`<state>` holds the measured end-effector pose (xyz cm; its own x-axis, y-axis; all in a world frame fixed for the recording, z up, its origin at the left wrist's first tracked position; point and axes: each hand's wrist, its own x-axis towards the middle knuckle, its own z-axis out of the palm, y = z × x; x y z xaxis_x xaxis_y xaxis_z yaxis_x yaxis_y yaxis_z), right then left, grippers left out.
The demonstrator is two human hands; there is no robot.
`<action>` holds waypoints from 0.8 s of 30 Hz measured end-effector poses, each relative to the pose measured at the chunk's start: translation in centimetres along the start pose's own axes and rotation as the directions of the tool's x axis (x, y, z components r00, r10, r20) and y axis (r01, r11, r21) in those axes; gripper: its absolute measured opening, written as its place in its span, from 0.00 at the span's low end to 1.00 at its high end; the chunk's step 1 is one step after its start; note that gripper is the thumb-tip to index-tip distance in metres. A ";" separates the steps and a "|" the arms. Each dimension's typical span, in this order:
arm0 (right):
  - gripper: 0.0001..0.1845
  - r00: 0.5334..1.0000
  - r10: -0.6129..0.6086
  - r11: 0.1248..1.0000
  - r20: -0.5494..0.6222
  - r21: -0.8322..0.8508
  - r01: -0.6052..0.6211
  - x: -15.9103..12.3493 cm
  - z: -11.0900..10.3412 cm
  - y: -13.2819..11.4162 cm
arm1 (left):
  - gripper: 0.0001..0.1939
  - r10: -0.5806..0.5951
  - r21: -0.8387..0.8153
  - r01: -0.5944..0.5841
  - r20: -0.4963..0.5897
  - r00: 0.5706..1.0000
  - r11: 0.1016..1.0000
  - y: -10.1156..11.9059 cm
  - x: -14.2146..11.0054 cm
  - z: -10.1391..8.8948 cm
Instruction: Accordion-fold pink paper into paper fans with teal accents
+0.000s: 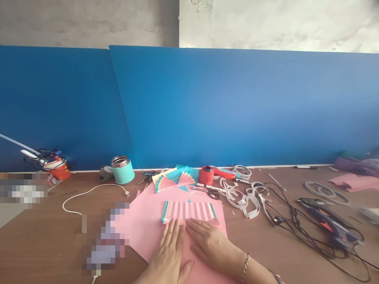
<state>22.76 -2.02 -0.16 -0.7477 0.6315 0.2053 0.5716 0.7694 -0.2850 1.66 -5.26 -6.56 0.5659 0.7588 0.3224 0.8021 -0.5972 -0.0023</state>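
My left hand (171,248) lies flat on a large pink sheet (145,225), fingers stretched forward. Beside it my right hand (209,242) rests palm down and angled inward, its fingers extended too. The fingertips of both touch the near edge of a striped, accordion-folded paper strip (189,210). That strip is pink and white with blue and yellow layers at its ends. Behind it sits a fan-folded paper bow (177,182) in pink, yellow and blue. A bracelet circles my right wrist.
A red roll of tape (206,174), white curled strips (244,195) and a pen stand or lie beyond the sheet. A turquoise cup (123,170) is at back left. Black cables and a blue glue gun (334,228) lie right. A blue partition (237,106) closes off the back.
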 end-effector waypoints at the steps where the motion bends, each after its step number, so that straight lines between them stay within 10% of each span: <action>1: 0.28 1.000 -0.004 1.000 -0.006 0.002 0.004 0.0 0.0 0.0 | 0.45 -0.012 0.020 0.013 -0.033 0.999 1.000 -0.2 0.0 0.1; 10: 0.26 1.000 0.008 1.000 0.018 0.025 -0.008 0.1 -0.6 -0.3 | 0.38 -0.092 0.130 0.113 -0.157 0.983 0.985 -0.6 -0.4 1.5; 24: 0.41 0.980 0.000 0.978 0.198 0.204 -0.042 -1.0 -1.0 0.3 | 0.31 -0.222 0.054 0.222 -0.016 0.975 0.973 -1.2 -0.5 -0.5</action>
<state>24.07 -2.33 0.47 -0.7997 0.6002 0.0154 0.5211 0.7066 -0.4786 0.35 -5.07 -6.24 0.3706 0.8681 0.3302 0.9170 -0.3985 0.0185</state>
